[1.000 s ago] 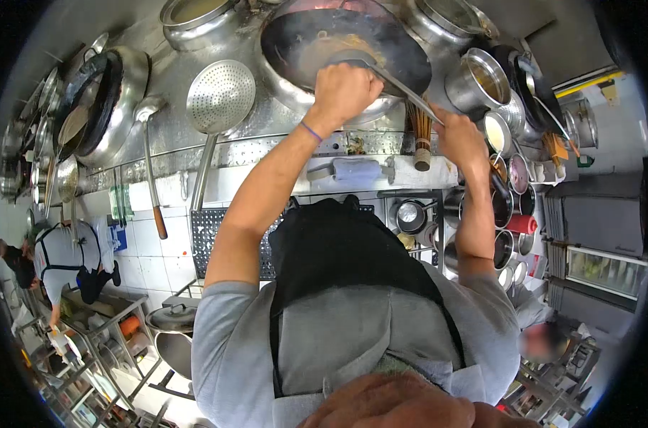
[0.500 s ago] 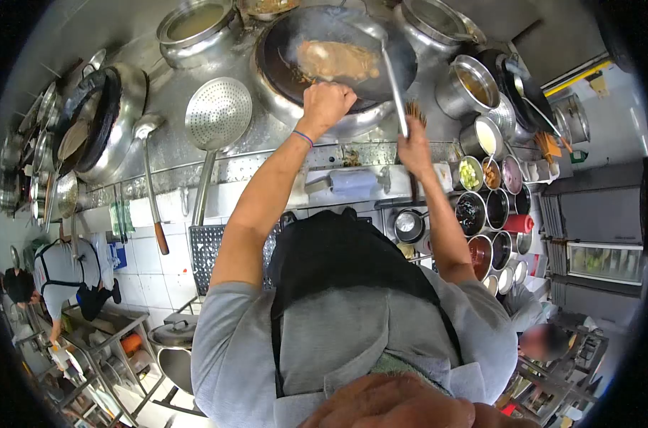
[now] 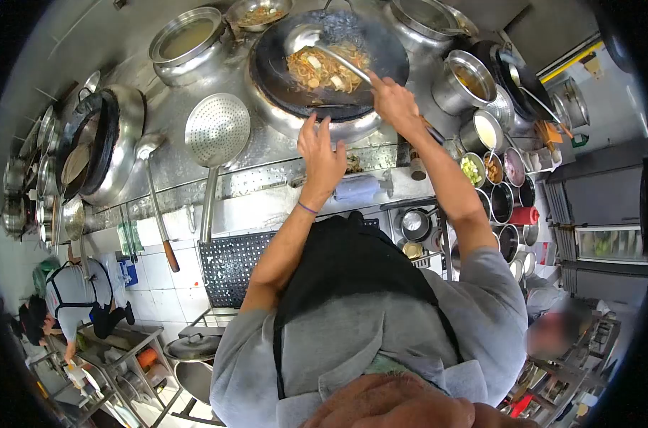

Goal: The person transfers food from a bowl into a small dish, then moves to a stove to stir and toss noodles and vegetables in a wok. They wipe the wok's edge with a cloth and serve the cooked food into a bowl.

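A dark wok [image 3: 385, 60] sits on the burner in front of me, with stir-fried strips and pale pieces [image 3: 320, 71] lying in its middle. My right hand [image 3: 397, 105] is closed round the handle of a metal ladle [image 3: 306, 37]. The ladle's bowl is over the far left part of the wok, its handle slanting across the food. Just short of the wok's near rim is my left hand [image 3: 322, 153], fingers apart and holding nothing. A folded blue-grey cloth [image 3: 357, 188] lies on the counter edge close to that hand.
Left of the wok lies a perforated skimmer [image 3: 218, 130], and beyond it another ladle [image 3: 150, 145]. On the right stand a steel pot [image 3: 447, 96] and several seasoning containers [image 3: 502, 203]. A co-worker [image 3: 81, 289] bends at the far left.
My left hand has gone from a fist at the wok's rim to open fingers, nearer me. My right hand has moved the ladle leftward over the wok. The food has settled.
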